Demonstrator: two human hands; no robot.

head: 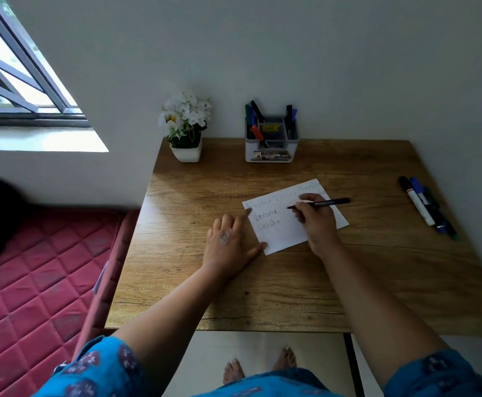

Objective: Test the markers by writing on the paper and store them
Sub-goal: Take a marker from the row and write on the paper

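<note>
A white sheet of paper [284, 229] with several handwritten words lies on the wooden table [262, 296]. My right hand [317, 219] grips a black marker [328, 202], its tip touching the paper near the middle. My left hand [229, 243] lies flat at the paper's left edge, with forefinger and thumb pressing the sheet down. Several loose markers [425, 207] lie side by side at the table's right edge. At the back of the table, a grey and white organiser [271, 151] holds more markers upright.
A white pot of artificial white flowers [186, 127] stands at the table's back left, against the wall. A red quilted mattress [33, 282] lies left of the table, under a barred window [19, 70]. My bare feet show below the table's front edge.
</note>
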